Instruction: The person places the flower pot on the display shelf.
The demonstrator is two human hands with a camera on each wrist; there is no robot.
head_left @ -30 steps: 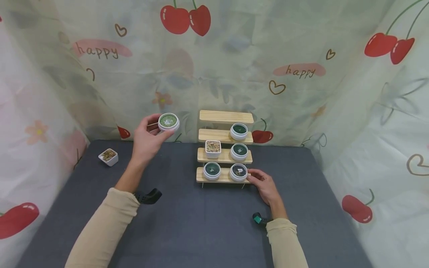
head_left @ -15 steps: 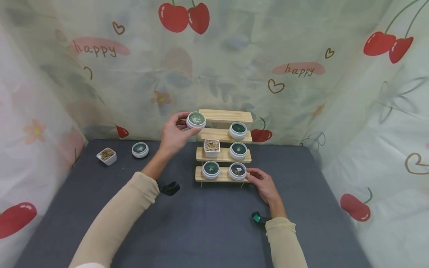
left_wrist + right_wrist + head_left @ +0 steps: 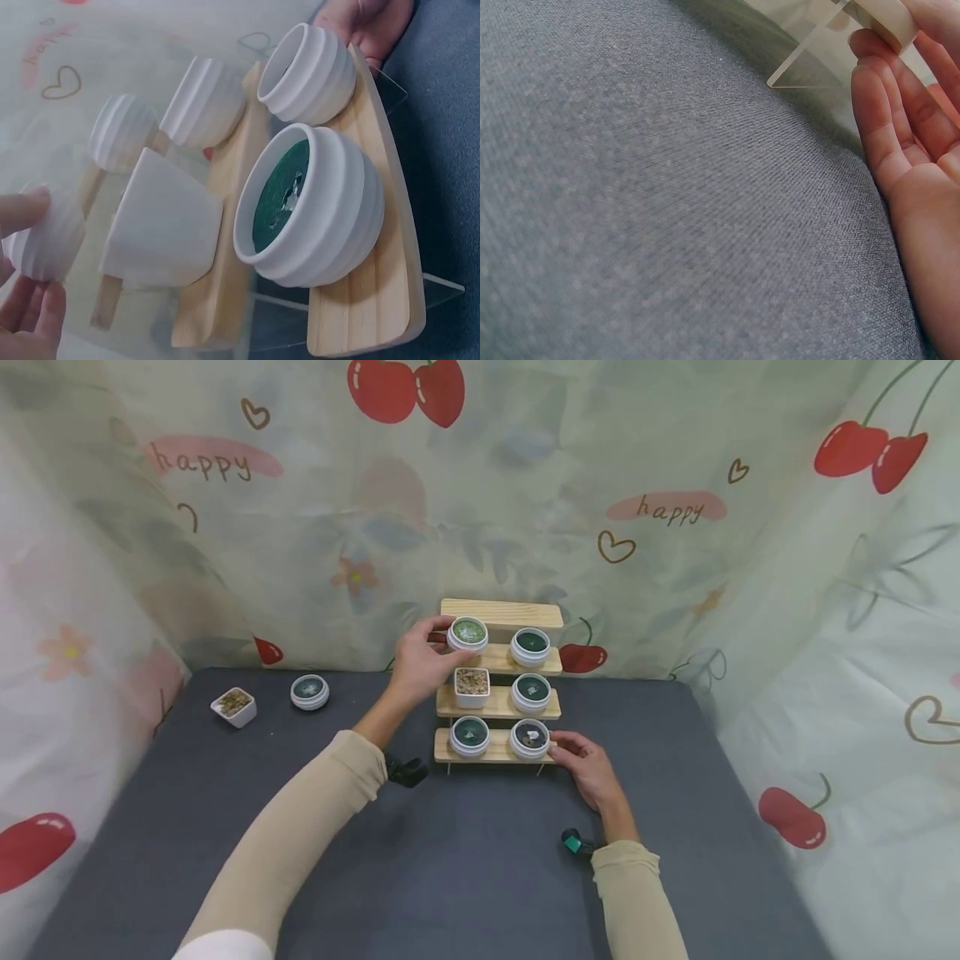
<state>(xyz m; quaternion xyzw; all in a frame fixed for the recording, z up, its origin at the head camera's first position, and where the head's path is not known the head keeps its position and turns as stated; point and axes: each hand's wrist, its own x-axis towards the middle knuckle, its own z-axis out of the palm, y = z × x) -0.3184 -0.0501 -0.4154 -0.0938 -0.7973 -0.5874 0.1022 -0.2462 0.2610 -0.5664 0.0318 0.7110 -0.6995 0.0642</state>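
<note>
My left hand (image 3: 422, 662) pinches a small white ribbed pot (image 3: 468, 632) with a pale green filling, thumb on one side and fingers on the other. The pot overlaps the left end of the second-highest step of a tiered wooden display stand (image 3: 501, 612). In the left wrist view that ribbed pot (image 3: 46, 236) is at the far left, beyond a square white pot (image 3: 165, 225). My right hand (image 3: 591, 770) grips the right end of the lowest step, thumb above and fingers (image 3: 874, 105) beneath, beside a dark-filled round pot (image 3: 530, 739).
Other round pots with dark green tops stand on the steps, such as the front-left pot (image 3: 469, 737). On the dark cloth (image 3: 465, 852) at the left sit another round pot (image 3: 309, 692) and a square pot (image 3: 234, 707). A printed curtain (image 3: 315, 543) hangs close behind the stand.
My left hand has carried the pale green pot rightward from beside the stand to the second-highest step, uncovering a round pot on the cloth. My right hand stays on the lowest step.
</note>
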